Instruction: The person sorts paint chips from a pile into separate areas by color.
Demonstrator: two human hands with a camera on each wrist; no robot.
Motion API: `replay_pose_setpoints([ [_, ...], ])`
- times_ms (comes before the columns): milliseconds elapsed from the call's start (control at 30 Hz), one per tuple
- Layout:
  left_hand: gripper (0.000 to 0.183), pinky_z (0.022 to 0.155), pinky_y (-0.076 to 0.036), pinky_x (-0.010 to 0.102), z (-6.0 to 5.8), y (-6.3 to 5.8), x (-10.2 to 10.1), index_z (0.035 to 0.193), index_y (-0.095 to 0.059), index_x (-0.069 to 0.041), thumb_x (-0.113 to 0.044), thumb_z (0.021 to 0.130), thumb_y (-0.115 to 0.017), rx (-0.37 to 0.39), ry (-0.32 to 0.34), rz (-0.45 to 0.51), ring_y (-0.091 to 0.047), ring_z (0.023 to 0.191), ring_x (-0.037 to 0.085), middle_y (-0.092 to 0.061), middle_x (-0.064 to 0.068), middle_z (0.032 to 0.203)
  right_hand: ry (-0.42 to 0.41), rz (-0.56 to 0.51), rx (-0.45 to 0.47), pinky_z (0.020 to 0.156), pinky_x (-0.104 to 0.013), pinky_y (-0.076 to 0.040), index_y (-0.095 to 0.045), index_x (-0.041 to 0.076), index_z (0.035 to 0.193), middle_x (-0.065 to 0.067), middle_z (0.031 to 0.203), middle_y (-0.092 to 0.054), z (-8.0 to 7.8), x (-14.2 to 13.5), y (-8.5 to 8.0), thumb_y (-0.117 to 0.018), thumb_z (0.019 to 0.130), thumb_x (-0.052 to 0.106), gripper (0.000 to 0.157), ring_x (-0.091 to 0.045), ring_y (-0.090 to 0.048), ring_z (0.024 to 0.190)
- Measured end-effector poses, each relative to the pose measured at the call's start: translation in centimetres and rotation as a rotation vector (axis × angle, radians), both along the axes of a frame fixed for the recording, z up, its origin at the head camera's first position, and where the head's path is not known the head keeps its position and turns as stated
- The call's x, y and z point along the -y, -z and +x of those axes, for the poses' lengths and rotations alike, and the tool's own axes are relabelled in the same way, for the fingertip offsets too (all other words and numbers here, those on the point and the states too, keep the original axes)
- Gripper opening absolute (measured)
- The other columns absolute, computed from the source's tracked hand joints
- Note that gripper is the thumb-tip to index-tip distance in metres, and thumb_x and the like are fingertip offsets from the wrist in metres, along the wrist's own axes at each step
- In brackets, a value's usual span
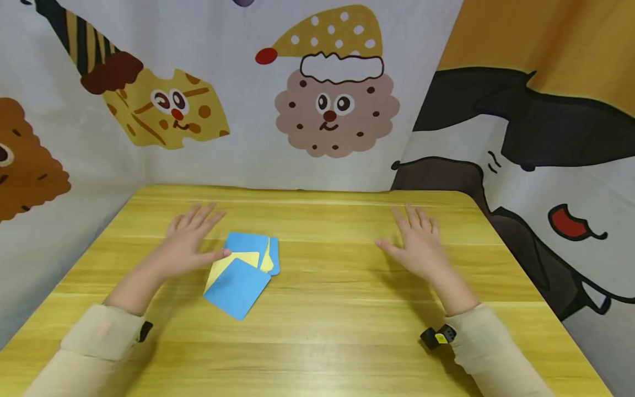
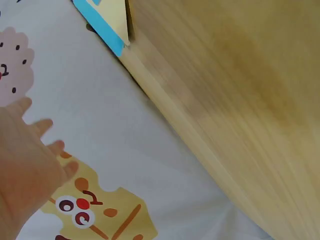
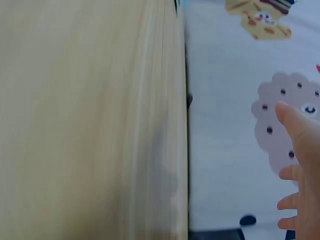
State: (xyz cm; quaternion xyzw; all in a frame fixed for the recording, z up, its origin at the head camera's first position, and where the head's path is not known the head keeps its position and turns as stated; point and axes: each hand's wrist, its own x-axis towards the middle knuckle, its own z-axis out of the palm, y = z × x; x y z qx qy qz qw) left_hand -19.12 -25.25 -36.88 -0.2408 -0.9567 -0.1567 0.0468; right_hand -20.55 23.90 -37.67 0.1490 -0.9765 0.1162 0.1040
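Note:
A small overlapping pile of paper pieces lies left of the table's middle. On top is a blue square piece (image 1: pixel 238 289), set at an angle. Under it shows a yellow piece (image 1: pixel 248 257), with more blue paper (image 1: pixel 245 241) behind and to the right. My left hand (image 1: pixel 186 248) is just left of the pile, fingers spread. Its thumb overlaps the yellow piece's edge in the head view; whether it touches cannot be told. Over the table's right half, my right hand (image 1: pixel 419 248) has its fingers spread and holds nothing. Both hands appear raised in the wrist views.
The wood-grain table (image 1: pixel 322 342) has rounded far corners. Behind it hangs a white cloth (image 1: pixel 238 160) printed with cartoon food. A darker printed cloth (image 1: pixel 526 220) hangs at the right. Small black devices sit at the cuffs, the right one (image 1: pixel 439 336) showing a yellow mark.

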Motion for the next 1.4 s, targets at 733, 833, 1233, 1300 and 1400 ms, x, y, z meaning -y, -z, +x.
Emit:
replay_pose_setpoints([
  [733,0.100,0.099,-0.016,0.069,3.0,3.7,-0.3,0.151,-0.031,-0.013,-0.045,0.071,-0.082,0.051,0.218,0.159,-0.022,0.136,0.042,-0.030,0.013,0.152,-0.183,-0.090,0.006,0.107,-0.057,-0.016,-0.034,0.013,0.149,-0.018,0.152,-0.027,3.7,11.4,1.1,-0.059,0.085,0.062,0.084,-0.037,-0.024,0.137],
  [833,0.104,0.100,-0.018,0.067,3.1,3.9,-0.3,0.150,-0.032,-0.012,-0.047,0.067,-0.084,0.075,0.216,0.173,-0.024,0.136,0.039,-0.031,0.013,0.151,-0.200,-0.107,0.027,0.108,-0.054,-0.016,-0.034,0.013,0.149,-0.017,0.152,-0.028,4.3,12.9,1.2,-0.061,0.085,0.060,0.084,-0.036,-0.025,0.137],
  [1233,0.118,0.094,-0.030,0.069,3.1,5.0,-0.2,0.146,-0.038,-0.004,-0.063,0.055,-0.083,0.146,0.232,0.162,-0.031,0.131,0.040,-0.037,0.014,0.148,-0.288,-0.134,0.135,0.107,-0.053,-0.023,-0.035,0.008,0.147,-0.016,0.149,-0.032,6.4,18.1,2.4,-0.062,0.081,0.064,0.090,-0.034,-0.031,0.134],
  [1300,0.119,0.093,-0.031,0.069,3.0,5.2,-0.1,0.146,-0.038,-0.004,-0.064,0.054,-0.083,0.143,0.238,0.163,-0.033,0.130,0.041,-0.037,0.014,0.147,-0.294,-0.128,0.138,0.106,-0.053,-0.025,-0.036,0.007,0.147,-0.016,0.148,-0.034,6.5,18.9,2.7,-0.062,0.080,0.064,0.091,-0.033,-0.033,0.133],
  [1400,0.117,0.092,-0.032,0.069,2.7,5.5,0.1,0.146,-0.038,-0.005,-0.064,0.055,-0.082,0.136,0.252,0.166,-0.034,0.129,0.041,-0.038,0.014,0.147,-0.290,-0.118,0.144,0.105,-0.052,-0.028,-0.037,0.007,0.146,-0.016,0.147,-0.036,6.7,19.9,3.1,-0.063,0.079,0.066,0.093,-0.033,-0.035,0.132],
])
